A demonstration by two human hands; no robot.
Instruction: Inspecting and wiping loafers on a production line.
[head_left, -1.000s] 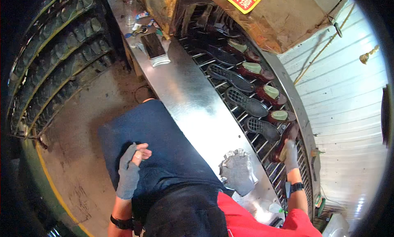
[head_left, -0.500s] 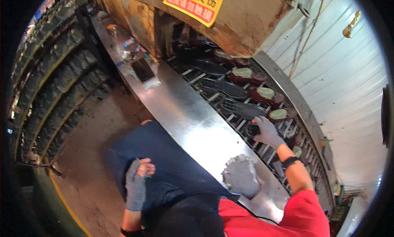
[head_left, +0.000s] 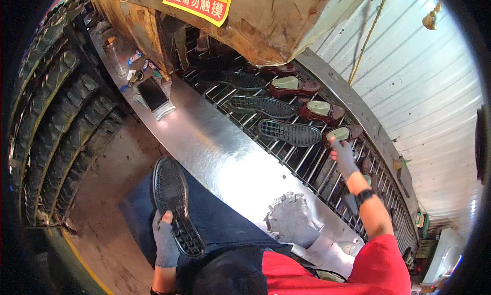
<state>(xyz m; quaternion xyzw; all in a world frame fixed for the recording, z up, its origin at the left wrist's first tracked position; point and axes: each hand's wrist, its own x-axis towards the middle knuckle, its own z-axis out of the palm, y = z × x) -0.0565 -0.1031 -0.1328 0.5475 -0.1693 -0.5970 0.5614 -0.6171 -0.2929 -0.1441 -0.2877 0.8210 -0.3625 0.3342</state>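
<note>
My left hand (head_left: 166,241), in a grey glove with bare fingertips, grips a black shoe sole (head_left: 171,185) near its heel end. The sole stands tilted over my lap, its treaded face showing. Over the slatted metal rack (head_left: 319,167), my right hand (head_left: 344,159), gloved alike, has its fingers slightly apart at the near edge of a dark red shoe (head_left: 343,135) with a pale inside. Whether the fingertips touch that shoe I cannot tell. Beside it on the rack lies a black sole (head_left: 290,133).
More soles (head_left: 262,106) and dark red shoes (head_left: 318,110) lie farther up the rack, below a rusty metal hood (head_left: 255,31). A ragged grey cloth (head_left: 291,218) and a phone (head_left: 152,93) rest on the steel ledge (head_left: 204,126). Shelves of dark shoes (head_left: 61,116) stand left.
A black sole is now in my left hand, which was without one. My right hand has left the dark piece it was touching on the rack and moved to the dark red shoe.
</note>
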